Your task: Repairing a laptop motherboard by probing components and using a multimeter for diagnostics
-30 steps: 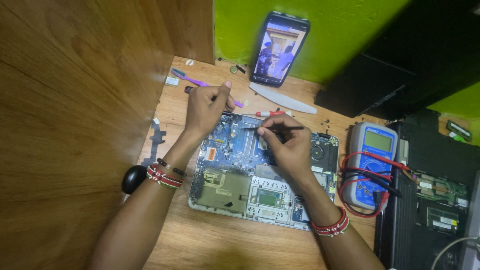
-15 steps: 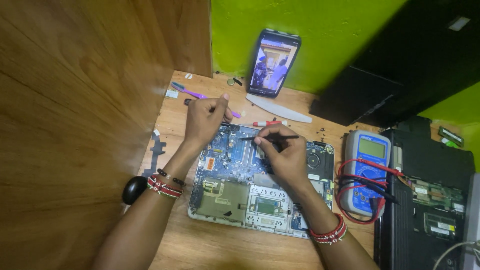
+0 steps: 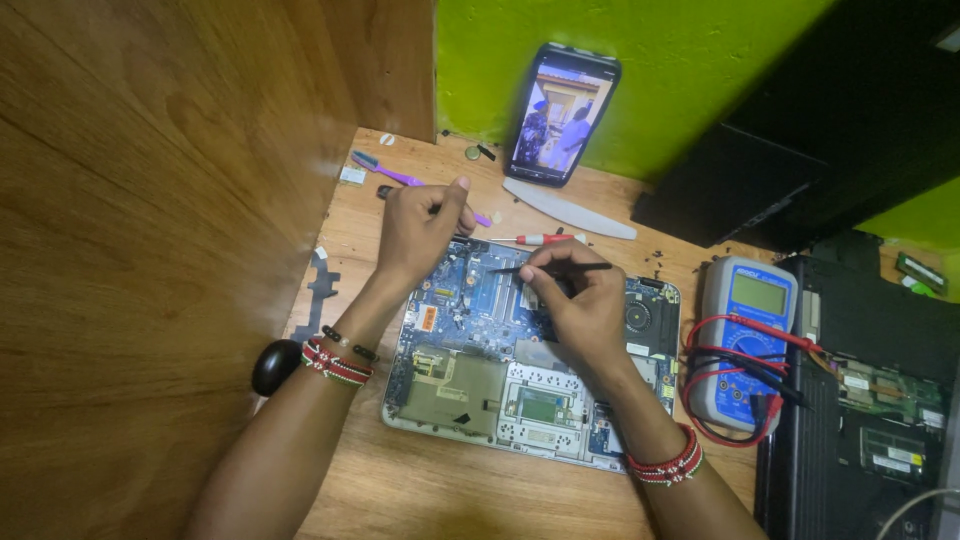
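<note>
Wooden bench, green wall behind. Laptop board (image 3: 520, 350) sits mid-bench, case open, components bare; you're mid-probe, nothing visibly removed near your hands. Your right hand (image 3: 575, 300) pinches a thin black probe (image 3: 545, 268), fingers closed on it, tip on the blue area at the far side of the board. Your left hand (image 3: 420, 230) is curled shut over the board's far-left corner; can't tell what it grips. Multimeter (image 3: 745, 340) just right of the board, its red leads looped beside your right wrist, a snag risk. Screwdriver (image 3: 540, 239), purple toothbrush (image 3: 395, 175) and phone (image 3: 560, 112) lie farther back.
</note>
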